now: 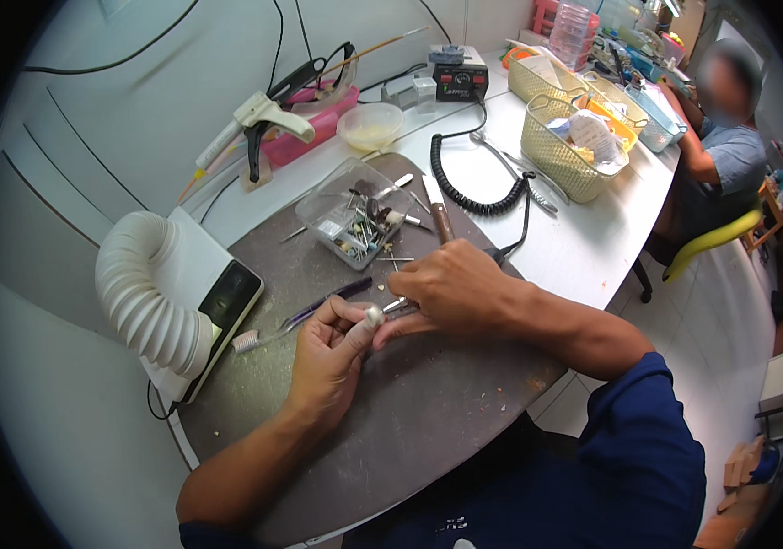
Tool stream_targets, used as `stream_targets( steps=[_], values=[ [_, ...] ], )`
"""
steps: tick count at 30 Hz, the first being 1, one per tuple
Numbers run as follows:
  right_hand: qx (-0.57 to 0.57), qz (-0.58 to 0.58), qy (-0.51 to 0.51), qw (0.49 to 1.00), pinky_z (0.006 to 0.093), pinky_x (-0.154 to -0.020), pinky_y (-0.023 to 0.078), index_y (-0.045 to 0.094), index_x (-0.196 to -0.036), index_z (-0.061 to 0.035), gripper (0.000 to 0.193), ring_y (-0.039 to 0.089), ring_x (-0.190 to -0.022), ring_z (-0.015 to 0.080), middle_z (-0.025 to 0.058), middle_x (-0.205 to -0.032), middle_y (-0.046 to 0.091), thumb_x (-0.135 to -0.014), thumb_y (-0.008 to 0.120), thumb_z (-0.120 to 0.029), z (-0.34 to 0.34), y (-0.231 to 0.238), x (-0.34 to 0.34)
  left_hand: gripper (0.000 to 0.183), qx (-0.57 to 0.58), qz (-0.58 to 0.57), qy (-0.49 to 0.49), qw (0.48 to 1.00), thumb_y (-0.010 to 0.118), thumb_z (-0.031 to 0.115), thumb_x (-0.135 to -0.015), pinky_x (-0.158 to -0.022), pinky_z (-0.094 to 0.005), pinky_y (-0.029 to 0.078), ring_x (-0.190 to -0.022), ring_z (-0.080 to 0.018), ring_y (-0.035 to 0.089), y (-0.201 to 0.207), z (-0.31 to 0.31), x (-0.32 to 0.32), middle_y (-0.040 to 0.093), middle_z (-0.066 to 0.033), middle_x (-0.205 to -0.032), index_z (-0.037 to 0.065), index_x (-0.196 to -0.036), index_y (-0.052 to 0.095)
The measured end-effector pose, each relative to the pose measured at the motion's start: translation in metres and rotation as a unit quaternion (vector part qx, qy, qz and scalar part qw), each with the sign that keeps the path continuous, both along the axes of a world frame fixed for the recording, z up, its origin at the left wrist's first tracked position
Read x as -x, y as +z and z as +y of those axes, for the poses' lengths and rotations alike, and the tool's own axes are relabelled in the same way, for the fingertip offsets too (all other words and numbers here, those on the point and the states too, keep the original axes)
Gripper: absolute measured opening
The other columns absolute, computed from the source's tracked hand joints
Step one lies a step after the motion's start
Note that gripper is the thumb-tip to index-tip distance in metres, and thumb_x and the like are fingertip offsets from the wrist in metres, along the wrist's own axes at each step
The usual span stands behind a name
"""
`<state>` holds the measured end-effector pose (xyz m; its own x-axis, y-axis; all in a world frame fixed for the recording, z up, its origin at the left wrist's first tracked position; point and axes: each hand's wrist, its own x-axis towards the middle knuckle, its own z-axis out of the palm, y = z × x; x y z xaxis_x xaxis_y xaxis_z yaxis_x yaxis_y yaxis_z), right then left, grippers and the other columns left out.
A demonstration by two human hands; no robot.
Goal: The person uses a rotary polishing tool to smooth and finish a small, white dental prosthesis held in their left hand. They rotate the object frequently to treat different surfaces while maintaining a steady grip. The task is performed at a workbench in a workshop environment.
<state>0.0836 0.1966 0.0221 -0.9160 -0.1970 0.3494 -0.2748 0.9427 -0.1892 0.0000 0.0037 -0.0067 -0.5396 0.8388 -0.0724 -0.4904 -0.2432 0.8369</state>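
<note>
Over the dark grey work board (382, 393), my two hands meet near its middle. My left hand (329, 352) pinches a small whitish piece (373, 315) between thumb and fingers; its exact kind is too small to make out. My right hand (455, 291) is closed around a rotary handpiece (395, 305), whose thin metal tip points at the piece. The handpiece's cord leaves behind my right hand and joins a black coiled cable (469, 197). Just beyond my hands stands a clear plastic box (337, 215) of small burs and bits. A brown-handled knife (439, 212) lies past my right hand.
A white dust extractor with a ribbed hose (140, 293) stands at left, near a toothbrush (247, 342) and purple-black pen-like tools (327, 302). Behind are a glue gun (259, 123), pink tray (305, 133) and control box (460, 78). Baskets (574, 151) and a seated person (725, 137) are at right.
</note>
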Motion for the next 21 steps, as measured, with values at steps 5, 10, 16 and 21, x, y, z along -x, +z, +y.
stream_targets(
  steps=[5, 10, 16, 21],
  values=[
    [-0.005, -0.016, -0.051, 0.999, 0.0380, -0.048, 0.045, 0.052, -0.059, -0.0046, 0.071, 0.059, -0.049, 0.0272, 0.0096, -0.053, 0.054, -0.073, 0.059, -0.074, 0.003, 0.006, 0.000, 0.017, 0.003, -0.019, -0.002, 1.000, 0.066, 0.006, -0.090, -0.090, -0.0257, 0.047, -0.097, -0.0115, 0.060, 0.006, 0.002, -0.001, 0.062, -0.0052, -0.103, 0.006, -0.100, 0.053],
    [-0.004, -0.008, -0.051, 0.999, 0.0369, -0.044, 0.041, 0.048, -0.056, -0.0058, 0.072, 0.054, -0.044, 0.0252, 0.0076, -0.049, 0.050, -0.071, 0.061, -0.075, 0.003, 0.005, 0.000, 0.016, 0.003, -0.020, -0.004, 1.000, 0.066, 0.006, -0.090, -0.089, -0.0255, 0.047, -0.098, -0.0110, 0.060, 0.003, 0.001, 0.001, 0.062, -0.0060, -0.105, 0.006, -0.100, 0.054],
    [-0.018, 0.014, -0.031, 0.999, 0.0373, -0.043, 0.041, 0.048, -0.057, -0.0061, 0.071, 0.055, -0.045, 0.0258, 0.0066, -0.050, 0.050, -0.070, 0.061, -0.075, 0.005, 0.000, 0.001, 0.014, -0.003, -0.020, -0.013, 1.000, 0.067, 0.006, -0.089, -0.088, -0.0255, 0.048, -0.095, -0.0113, 0.061, 0.000, 0.001, 0.003, 0.064, -0.0073, -0.104, 0.005, -0.098, 0.056],
    [-0.017, -0.087, -0.041, 0.995, 0.0409, -0.054, 0.050, 0.060, -0.066, -0.0013, 0.078, 0.065, -0.058, 0.0323, 0.0150, -0.058, 0.060, -0.076, 0.049, -0.078, 0.003, 0.015, 0.000, 0.014, 0.011, -0.021, -0.009, 1.000, 0.067, 0.007, -0.089, -0.086, -0.0253, 0.049, -0.093, -0.0110, 0.061, 0.005, 0.001, 0.002, 0.065, -0.0075, -0.103, 0.004, -0.097, 0.056]
  ],
)
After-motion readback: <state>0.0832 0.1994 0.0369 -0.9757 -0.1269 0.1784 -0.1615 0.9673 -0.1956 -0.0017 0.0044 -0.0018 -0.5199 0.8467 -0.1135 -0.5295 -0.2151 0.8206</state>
